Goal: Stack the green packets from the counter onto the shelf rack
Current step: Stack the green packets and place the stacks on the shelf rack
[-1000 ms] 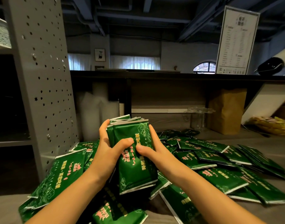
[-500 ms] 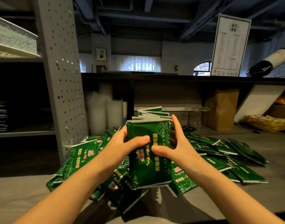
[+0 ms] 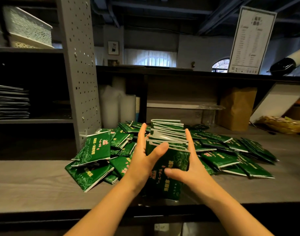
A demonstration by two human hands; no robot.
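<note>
Packets squared into a bundle [image 3: 168, 150] sit upright between my palms, white top edges fanned toward the far side, because pressing from both flanks keeps the slippery sleeves from sliding apart while I carry them. My left hand [image 3: 146, 156] is flat against the left face, fingers straight and together, thumb wrapped over the near top edge; my right hand [image 3: 191, 165] mirrors it on the other face, fingers extended, thumb hooked across the front. So both hands are clamped on the stack rather than curled round it. The bundle's bottom seems to be at or just above the counter [image 3: 35, 183] near its front edge; I cannot tell whether it is touching. Behind and on both sides lies the loose heap of green packets [image 3: 94, 150], spread toward the back edge. The shelf rack [image 3: 78, 68] stands at the counter's left end, its perforated upright just beside the heap, with a dark stack [image 3: 9, 103] already on the middle shelf. I judge the front left of the counter gives open room to swing toward the rack, minding that upright's edge.
</note>
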